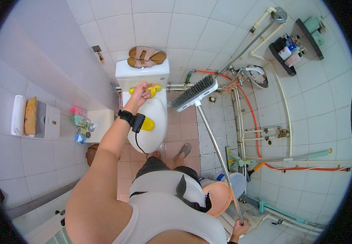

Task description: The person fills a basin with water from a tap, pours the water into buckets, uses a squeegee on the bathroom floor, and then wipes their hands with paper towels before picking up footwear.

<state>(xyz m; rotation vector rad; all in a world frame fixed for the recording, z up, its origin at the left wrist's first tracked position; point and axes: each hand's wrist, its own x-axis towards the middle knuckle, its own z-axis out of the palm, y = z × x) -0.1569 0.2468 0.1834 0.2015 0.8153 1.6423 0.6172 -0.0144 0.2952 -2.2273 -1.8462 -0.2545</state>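
Observation:
My right hand (239, 228) is wrapped round the lower end of a long-handled scrub brush (214, 140). Its metal pole slants up and away, and the white head with dark grey bristles is raised in the air right of the toilet. My left hand (141, 93), with curled fingers, is over the white toilet (153, 107); whether anything is inside them is hidden. Behind that hand a yellow slipper (155, 89) shows on both sides. Another yellow slipper (148, 124) lies on the lid, partly covered by the black device on my left wrist.
Brown sandals (145, 57) rest on the toilet tank. Bottles (80, 120) stand at left beside a white ledge. Orange and blue-white basins (217, 199) are near my right leg. Pipes and an orange hose (249, 101) run along the right wall, below shelves of toiletries (287, 51).

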